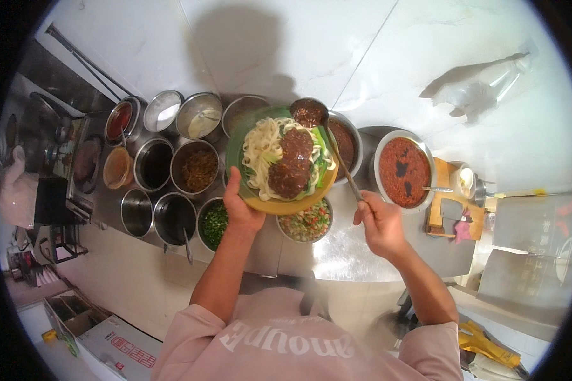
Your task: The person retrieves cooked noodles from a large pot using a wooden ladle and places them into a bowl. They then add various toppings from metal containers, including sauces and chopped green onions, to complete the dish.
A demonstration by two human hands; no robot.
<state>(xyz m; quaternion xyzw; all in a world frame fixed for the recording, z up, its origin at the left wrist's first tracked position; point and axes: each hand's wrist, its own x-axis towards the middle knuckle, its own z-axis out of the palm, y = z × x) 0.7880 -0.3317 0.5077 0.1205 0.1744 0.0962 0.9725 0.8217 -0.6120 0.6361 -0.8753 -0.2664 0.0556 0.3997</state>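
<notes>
My left hand [243,205] grips the near left rim of a bowl [262,205] coloured green and yellow, held up above the counter. Wide white noodles [257,143] fill it, with green leafy vegetables [321,166] at the right side and dark brown meat sauce [293,162] on top. In my right hand [381,221] is the handle of a long metal ladle [344,169]. The ladle's bowl, full of the same brown sauce [309,114], hangs at the far right rim of the noodle bowl. Behind it a steel basin of brown sauce [345,143] is partly hidden.
Several steel pots stand at left, holding dark liquid [155,164], minced brown food [200,166] and chopped greens [214,224]. Diced vegetables [307,221] sit under the noodle bowl. Right of my ladle are a basin of red chilli sauce [405,169] and a wooden stand [474,224].
</notes>
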